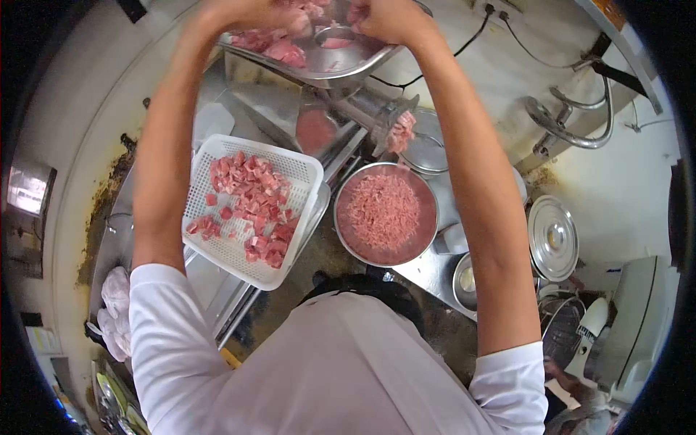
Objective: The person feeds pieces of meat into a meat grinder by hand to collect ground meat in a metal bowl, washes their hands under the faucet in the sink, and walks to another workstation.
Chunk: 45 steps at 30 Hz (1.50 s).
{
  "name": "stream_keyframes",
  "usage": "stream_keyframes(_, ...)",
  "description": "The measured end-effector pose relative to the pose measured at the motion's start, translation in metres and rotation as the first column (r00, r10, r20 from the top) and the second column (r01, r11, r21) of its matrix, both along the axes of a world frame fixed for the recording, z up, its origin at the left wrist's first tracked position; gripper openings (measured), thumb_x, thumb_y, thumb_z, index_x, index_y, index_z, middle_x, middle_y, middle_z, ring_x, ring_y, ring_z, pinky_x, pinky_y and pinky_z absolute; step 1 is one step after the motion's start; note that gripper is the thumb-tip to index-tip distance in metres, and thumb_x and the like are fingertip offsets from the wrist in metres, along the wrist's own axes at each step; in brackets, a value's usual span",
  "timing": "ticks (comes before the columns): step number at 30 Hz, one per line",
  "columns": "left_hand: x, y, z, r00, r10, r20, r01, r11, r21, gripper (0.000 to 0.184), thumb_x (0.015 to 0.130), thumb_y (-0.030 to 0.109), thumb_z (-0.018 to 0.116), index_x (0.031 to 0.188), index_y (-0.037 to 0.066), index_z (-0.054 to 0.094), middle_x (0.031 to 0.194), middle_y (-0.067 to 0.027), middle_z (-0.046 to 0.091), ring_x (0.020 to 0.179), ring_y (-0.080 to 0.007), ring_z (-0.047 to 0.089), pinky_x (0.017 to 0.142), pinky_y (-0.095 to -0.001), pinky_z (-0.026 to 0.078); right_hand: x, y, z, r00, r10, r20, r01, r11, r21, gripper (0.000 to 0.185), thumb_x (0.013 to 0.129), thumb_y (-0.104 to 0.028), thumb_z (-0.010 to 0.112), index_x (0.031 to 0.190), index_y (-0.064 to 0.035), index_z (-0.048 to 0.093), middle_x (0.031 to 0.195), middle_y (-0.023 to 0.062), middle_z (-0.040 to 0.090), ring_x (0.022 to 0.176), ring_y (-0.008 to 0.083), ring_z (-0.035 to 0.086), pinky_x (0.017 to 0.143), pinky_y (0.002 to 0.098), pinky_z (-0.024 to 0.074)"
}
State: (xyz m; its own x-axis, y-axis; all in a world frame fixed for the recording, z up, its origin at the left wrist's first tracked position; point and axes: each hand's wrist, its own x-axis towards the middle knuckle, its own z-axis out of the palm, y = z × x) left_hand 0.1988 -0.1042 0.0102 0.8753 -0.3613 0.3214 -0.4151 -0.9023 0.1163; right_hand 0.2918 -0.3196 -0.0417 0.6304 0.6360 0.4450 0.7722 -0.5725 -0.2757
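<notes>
At the top edge, my left hand (288, 20) is blurred over raw meat chunks (284, 52) in a metal tray (319, 75); its fingers are smeared by motion. My right hand (384, 20) is on the tray's other side, fingers curled, and what they hold is hidden. Between them is the round feed opening (335, 35) of a meat grinder (360, 109), with meat inside. Minced meat (401, 132) hangs from the grinder's outlet. Below it, a metal bowl (429, 233) contains more mince (383, 210).
A white perforated basket (313, 172) with meat cubes (250, 181) stands left of the bowl. Round metal lids (426, 150) lie behind the bowl and another lid (554, 238) is at right. Black cables (473, 36) run along the wall. Plastic bags (116, 312) hang at left.
</notes>
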Motion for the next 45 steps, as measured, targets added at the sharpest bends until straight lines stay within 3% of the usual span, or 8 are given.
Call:
stream_keyframes(7,0.022,0.03,-0.039,0.943,-0.052,-0.329,0.157,0.941,0.3,0.052,0.08,0.029,0.079,0.125,0.006,0.067,0.109,-0.0165,0.073,0.093,-0.0283,0.069,0.082,-0.0409,0.053,0.019,0.008,-0.007,0.993,0.111,-0.034,-0.11,0.994,0.03,0.031,0.076,-0.026,0.072,0.093,0.0002,0.073,0.092,0.0251,0.071,0.085,0.0419,0.068,0.078,0.0484,0.054)
stream_keyframes(12,0.039,-0.009,-0.068,0.787,-0.093,0.61,-0.035,0.98,0.194,0.042,0.076,0.033,0.076,0.105,0.003,0.071,0.108,-0.0212,0.068,0.1,-0.0395,0.065,0.088,-0.0496,0.05,0.004,0.004,-0.002,0.999,0.044,0.009,-0.045,0.997,0.059,0.031,0.074,-0.023,0.074,0.095,0.0001,0.073,0.094,0.0251,0.071,0.087,0.0421,0.068,0.078,0.0474,0.0538)
stream_keyframes(16,0.037,-0.02,-0.047,0.979,0.045,0.198,-0.09,0.969,0.228,0.046,0.073,0.031,0.078,0.11,0.005,0.071,0.107,-0.021,0.067,0.103,-0.04,0.063,0.09,-0.0517,0.048,-0.005,-0.002,0.003,1.0,-0.025,-0.016,0.025,0.999,0.028,0.032,0.076,-0.025,0.074,0.094,0.0002,0.073,0.092,0.0257,0.07,0.087,0.0433,0.068,0.078,0.0473,0.0536)
stream_keyframes(22,0.035,-0.03,-0.068,0.712,-0.047,0.701,-0.367,0.826,0.428,0.028,0.073,0.026,0.078,0.089,0.003,0.073,0.099,-0.0205,0.065,0.096,-0.0404,0.063,0.082,-0.0517,0.049,-0.001,0.003,0.002,0.998,0.019,-0.061,-0.015,0.998,0.062,0.035,0.077,-0.03,0.074,0.096,-0.001,0.074,0.093,0.0255,0.07,0.087,0.0432,0.068,0.078,0.0473,0.0534)
stream_keyframes(25,0.035,-0.029,-0.042,0.988,0.023,0.156,-0.038,0.995,0.095,0.019,0.072,0.021,0.076,0.081,0.004,0.074,0.103,-0.0205,0.067,0.098,-0.0401,0.063,0.082,-0.0499,0.05,0.009,0.003,-0.007,0.998,0.059,0.011,-0.06,0.991,0.122,0.035,0.077,-0.031,0.074,0.095,-0.0012,0.074,0.092,0.0255,0.07,0.087,0.0433,0.068,0.078,0.0479,0.0532)
stream_keyframes(31,0.051,-0.021,-0.077,0.692,-0.156,0.705,-0.212,0.889,0.406,0.016,0.073,0.017,0.07,0.085,0.008,0.076,0.098,-0.0216,0.07,0.092,-0.0405,0.066,0.078,-0.0483,0.052,0.003,0.003,-0.003,0.998,0.062,0.008,-0.062,0.995,0.077,0.033,0.078,-0.029,0.074,0.094,-0.0006,0.074,0.091,0.0256,0.07,0.087,0.0432,0.068,0.078,0.0484,0.0532)
stream_keyframes(41,0.067,0.023,-0.056,0.952,0.07,-0.298,-0.076,0.997,-0.008,0.052,0.081,0.015,0.072,0.132,0.007,0.063,0.095,-0.015,0.074,0.083,-0.0298,0.07,0.078,-0.0378,0.054,0.004,0.005,0.001,0.998,0.003,-0.058,0.001,0.998,0.07,0.024,0.077,-0.019,0.068,0.089,0.0021,0.073,0.086,0.0277,0.069,0.083,0.0431,0.069,0.076,0.049,0.0543)
stream_keyframes(45,0.05,-0.006,-0.069,0.971,-0.11,0.213,0.058,0.97,0.238,0.055,0.08,0.016,0.073,0.133,0.011,0.063,0.09,-0.0132,0.073,0.074,-0.0207,0.07,0.075,-0.036,0.053,-0.002,-0.001,-0.001,0.997,-0.072,0.005,0.072,0.997,0.003,0.025,0.076,-0.018,0.069,0.09,0.0021,0.073,0.086,0.028,0.069,0.083,0.0427,0.07,0.076,0.0483,0.0544)
